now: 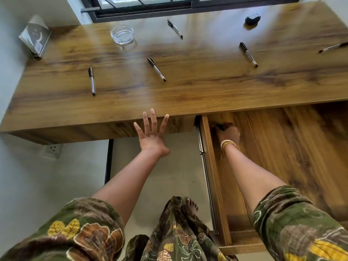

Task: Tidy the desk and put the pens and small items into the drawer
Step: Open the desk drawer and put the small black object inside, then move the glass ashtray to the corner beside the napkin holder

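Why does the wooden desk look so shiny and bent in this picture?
Head view: window light glares in pale streaks across the brown wooden desk near the clear glass ashtray; the wide-angle lens bows the desk's edges; the right hand inside the open wooden drawer is motion-blurred.

I find no text that I can read anywhere in this view. The only sign is on the grey card (pixel 35 35) at the far left corner of the desk (pixel 188 95): a pale drawing like a crescent moon with two small dots beside it, and no letters I can make out. The pens carry no print I can see, as they are too small and blurred. The dark case (pixel 252 18) near the far edge shows no brand or number.
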